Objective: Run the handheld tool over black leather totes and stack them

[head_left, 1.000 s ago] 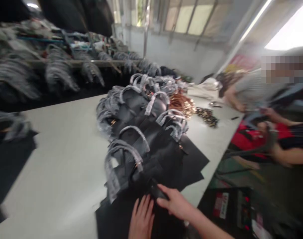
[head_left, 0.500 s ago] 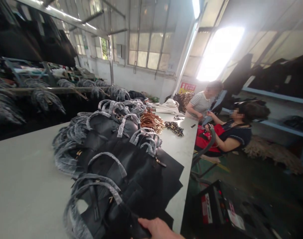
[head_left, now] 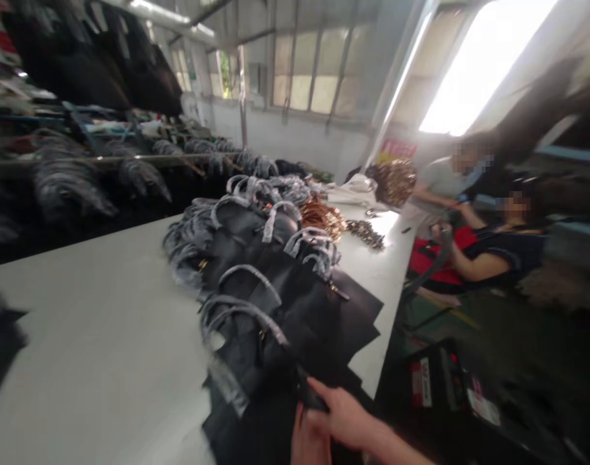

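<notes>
The right hand was at the bottom edge of the view, its fingers curled around a small dark part at the near end of a black bag. The grip was closed on that part; what the part was could not be made out through the blur. The left hand lay just beside and below the right, partly cut off by the frame, resting against the dark material of the same bag. Whether it gripped anything could not be told.

The black bag lay flat at the near end of a long row of similar bags, overlapping one another along the right half of a pale desk. Their handles were wrapped in grey protective film. Flat black sheets lay under the row and reached the desk's right edge.

Further along the desk were a heap of copper-coloured metal fittings and, just beyond it, a darker heap of small parts. Two other people were seated at the far right corner of the desk, well apart from the hands. A dark box with a red and white label stood on the floor beside the desk. Racks of hanging bags lined the left wall.
</notes>
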`<state>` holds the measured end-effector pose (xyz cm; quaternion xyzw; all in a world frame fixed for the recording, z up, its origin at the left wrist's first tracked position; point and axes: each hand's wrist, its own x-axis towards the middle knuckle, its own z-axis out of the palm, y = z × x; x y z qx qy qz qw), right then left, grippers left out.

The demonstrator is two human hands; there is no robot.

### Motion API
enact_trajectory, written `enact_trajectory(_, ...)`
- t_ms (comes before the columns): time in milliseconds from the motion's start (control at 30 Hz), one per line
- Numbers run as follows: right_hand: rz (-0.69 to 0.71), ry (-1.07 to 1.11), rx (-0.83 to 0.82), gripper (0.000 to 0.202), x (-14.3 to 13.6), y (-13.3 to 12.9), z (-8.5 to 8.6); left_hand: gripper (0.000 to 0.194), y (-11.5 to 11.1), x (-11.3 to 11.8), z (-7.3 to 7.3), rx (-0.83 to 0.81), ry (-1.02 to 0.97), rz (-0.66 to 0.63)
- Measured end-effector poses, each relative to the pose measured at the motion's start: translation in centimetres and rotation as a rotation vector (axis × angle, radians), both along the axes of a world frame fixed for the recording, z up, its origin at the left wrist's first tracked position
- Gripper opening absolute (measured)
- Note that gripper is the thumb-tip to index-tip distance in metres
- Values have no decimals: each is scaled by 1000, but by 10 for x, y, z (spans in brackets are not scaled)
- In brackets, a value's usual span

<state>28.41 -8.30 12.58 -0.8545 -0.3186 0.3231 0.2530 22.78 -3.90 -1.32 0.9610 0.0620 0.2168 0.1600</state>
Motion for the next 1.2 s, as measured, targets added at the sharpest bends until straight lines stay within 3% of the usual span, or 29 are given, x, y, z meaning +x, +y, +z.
enact_trajectory(100,-21,52,50,59,1,13,-16,40,-1,-39,-2,-75,139,77)
enact_trajectory(200,-87,68,62,62,4,17,-27,36,5,-53,8,-177,212,32)
enact_trajectory(367,-72,129,-1,62,3,-8,-17,49,9,-79,30,-145,258,-30)
enact_trajectory(533,20,162,-36,59,-3,-16,-12,51,7,-110,31,-52,278,4)
enact_trajectory(833,100,172,-80,58,-4,5,-14,46,7,-108,28,-110,257,1)
enact_trajectory(1067,141,211,-101,56,-9,-8,-11,44,5,-108,28,-133,243,18)
enact_trajectory(1200,125,188,-58,56,-15,11,-16,41,5,-104,31,-153,265,30)
